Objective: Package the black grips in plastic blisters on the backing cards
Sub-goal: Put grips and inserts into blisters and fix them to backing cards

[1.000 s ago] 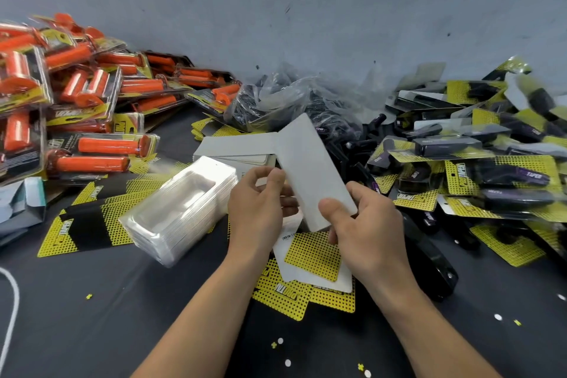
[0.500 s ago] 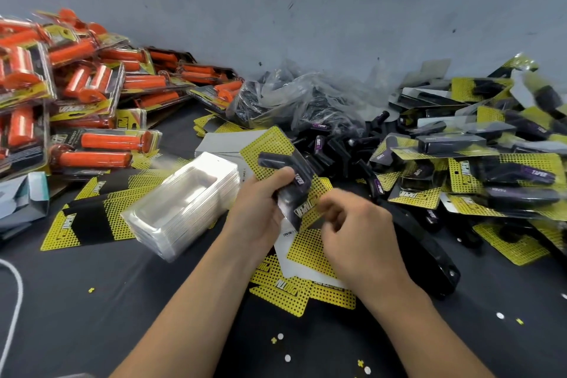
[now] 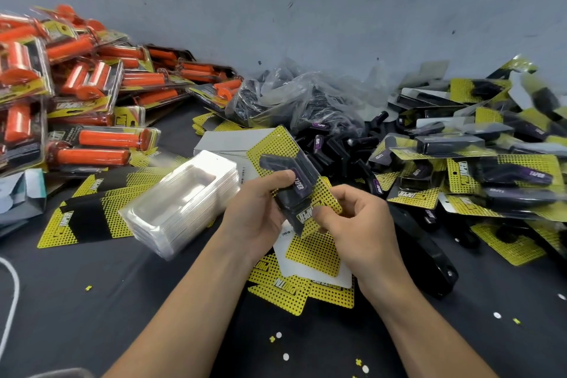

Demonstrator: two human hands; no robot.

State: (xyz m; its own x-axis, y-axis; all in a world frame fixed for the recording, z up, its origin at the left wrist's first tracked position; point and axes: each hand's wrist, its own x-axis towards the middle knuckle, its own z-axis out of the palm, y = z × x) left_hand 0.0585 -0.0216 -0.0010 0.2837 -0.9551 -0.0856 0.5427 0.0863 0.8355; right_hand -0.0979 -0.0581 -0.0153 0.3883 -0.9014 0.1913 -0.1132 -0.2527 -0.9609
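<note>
**Desk:** What have the hands got?

**Operator:** From my feed, both are on one pack, held up above the black table [image 3: 92, 301]. The left hand [image 3: 260, 212] grips it from the side. Its thumb lies across the front of the clear blister [image 3: 306, 169] and its fingers curl away behind the backing card [image 3: 270, 144], where I can't see them.

**Desk:** And the right?

**Operator:** The right hand [image 3: 362, 224] is curled in tight. Its thumb and forefinger pinch the card's lower edge, just by the printed logo. The other fingers are folded under the palm and touch nothing I can make out.

**Desk:** Where's the grip itself?

**Operator:** The black grip [image 3: 276, 163] sits inside the blister against the yellow dotted face of the card. Its purple label shows beside the left thumb. The pack is tilted, top end leaning away to my left. I can't tell whether the blister is fastened to the card.

**Desk:** What's around it?

**Operator:** A stack of empty blisters [image 3: 184, 202] lies just left of the left wrist. Loose backing cards [image 3: 313, 255] lie flat under both hands. Loose black grips [image 3: 331, 150] spill from a clear plastic bag [image 3: 306, 95] behind the pack. Finished black packs [image 3: 491, 169] are heaped on the right, and orange-grip packs [image 3: 92, 86] are piled on the far left.
</note>
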